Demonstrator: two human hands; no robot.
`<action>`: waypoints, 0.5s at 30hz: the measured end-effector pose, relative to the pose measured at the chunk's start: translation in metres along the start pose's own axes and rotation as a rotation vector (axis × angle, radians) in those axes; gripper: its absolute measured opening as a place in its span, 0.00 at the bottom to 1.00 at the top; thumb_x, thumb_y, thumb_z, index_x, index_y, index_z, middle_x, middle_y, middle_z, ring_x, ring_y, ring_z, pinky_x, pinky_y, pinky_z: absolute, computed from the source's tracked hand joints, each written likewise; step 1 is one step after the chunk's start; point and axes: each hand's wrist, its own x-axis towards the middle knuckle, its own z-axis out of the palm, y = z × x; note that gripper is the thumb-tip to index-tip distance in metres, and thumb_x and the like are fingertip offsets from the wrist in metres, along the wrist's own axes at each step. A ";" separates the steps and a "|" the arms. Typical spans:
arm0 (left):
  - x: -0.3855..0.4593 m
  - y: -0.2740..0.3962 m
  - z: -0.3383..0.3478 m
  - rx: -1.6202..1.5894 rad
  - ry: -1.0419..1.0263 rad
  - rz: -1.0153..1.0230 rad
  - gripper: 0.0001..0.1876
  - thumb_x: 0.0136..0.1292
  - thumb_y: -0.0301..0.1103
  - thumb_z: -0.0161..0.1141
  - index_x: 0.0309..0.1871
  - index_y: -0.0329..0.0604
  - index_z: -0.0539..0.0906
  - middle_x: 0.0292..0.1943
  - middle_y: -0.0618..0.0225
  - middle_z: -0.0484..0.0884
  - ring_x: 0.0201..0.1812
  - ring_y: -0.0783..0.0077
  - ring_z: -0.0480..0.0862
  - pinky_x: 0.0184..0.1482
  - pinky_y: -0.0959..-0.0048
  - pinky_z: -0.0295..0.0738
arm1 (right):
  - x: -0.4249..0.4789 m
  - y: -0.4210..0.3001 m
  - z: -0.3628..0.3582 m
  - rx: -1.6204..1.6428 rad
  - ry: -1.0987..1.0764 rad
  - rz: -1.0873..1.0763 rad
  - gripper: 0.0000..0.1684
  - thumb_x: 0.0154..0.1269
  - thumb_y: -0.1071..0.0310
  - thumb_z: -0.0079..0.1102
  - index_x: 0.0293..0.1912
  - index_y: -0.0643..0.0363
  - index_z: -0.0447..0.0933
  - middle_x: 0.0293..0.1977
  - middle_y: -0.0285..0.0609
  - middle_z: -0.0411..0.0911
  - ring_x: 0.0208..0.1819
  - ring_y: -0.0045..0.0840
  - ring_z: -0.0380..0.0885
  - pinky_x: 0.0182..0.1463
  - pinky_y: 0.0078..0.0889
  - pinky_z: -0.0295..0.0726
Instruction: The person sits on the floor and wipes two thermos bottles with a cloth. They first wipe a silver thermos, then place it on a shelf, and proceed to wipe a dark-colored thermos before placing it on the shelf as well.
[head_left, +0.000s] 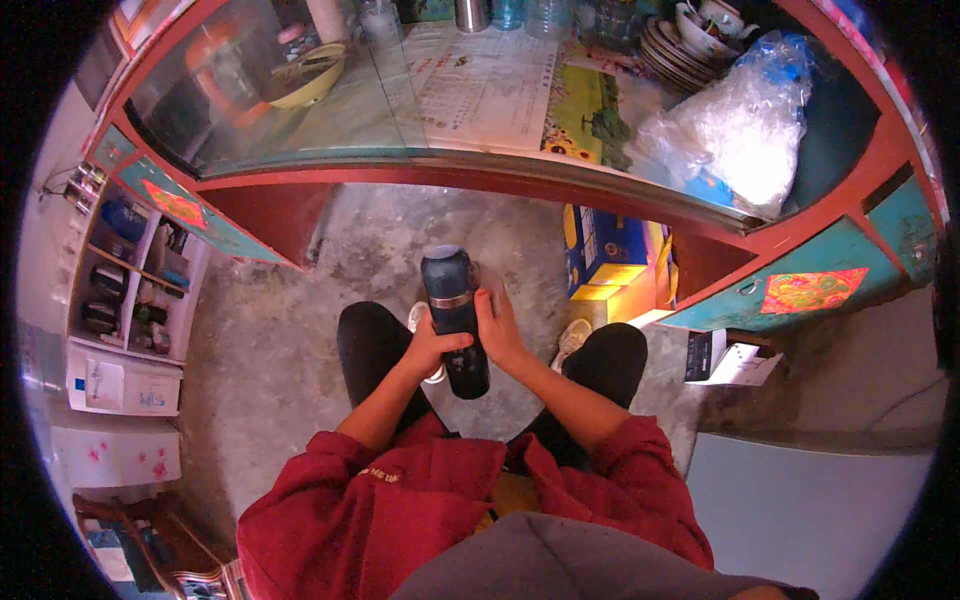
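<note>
Between my knees I hold a dark vacuum flask (459, 319) with a rounded cap and a metal band below it. It leans slightly, its cap end pointing away from me. My left hand (433, 345) grips the lower body from the left, the thumb laid across the front. From the right, my right hand (499, 326) is pressed along the flask's side near the band, with its fingers partly hidden behind. Beyond the flask is the red wooden edge of a cabinet (450, 178) with a glass-fronted shelf.
On the cabinet shelf are stacked plates (671, 56), a clear plastic bag (742, 127) and a yellow bowl (311, 75). Blue and yellow cartons (611, 251) stand under it. Shelving (139, 277) with several items is at left; a pale flat surface (810, 510) lies at right.
</note>
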 end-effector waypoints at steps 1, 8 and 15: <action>-0.002 0.003 0.004 0.015 0.040 0.055 0.34 0.43 0.29 0.73 0.57 0.40 0.73 0.46 0.66 0.81 0.46 0.68 0.81 0.50 0.66 0.76 | -0.002 -0.006 0.001 0.022 0.009 -0.037 0.25 0.74 0.56 0.42 0.60 0.65 0.66 0.57 0.52 0.69 0.61 0.42 0.66 0.66 0.40 0.61; -0.008 0.029 0.021 0.159 0.162 0.267 0.32 0.44 0.30 0.73 0.56 0.38 0.74 0.47 0.66 0.81 0.47 0.72 0.80 0.52 0.71 0.74 | -0.020 -0.009 0.002 -0.121 0.023 0.031 0.24 0.74 0.55 0.42 0.57 0.63 0.70 0.55 0.54 0.71 0.59 0.45 0.68 0.63 0.39 0.64; -0.014 0.056 0.045 0.201 0.218 0.408 0.40 0.40 0.37 0.77 0.59 0.35 0.70 0.52 0.57 0.80 0.52 0.63 0.80 0.57 0.63 0.74 | -0.024 0.002 0.002 0.068 -0.137 0.449 0.31 0.74 0.43 0.38 0.57 0.60 0.72 0.48 0.50 0.77 0.51 0.42 0.75 0.56 0.38 0.70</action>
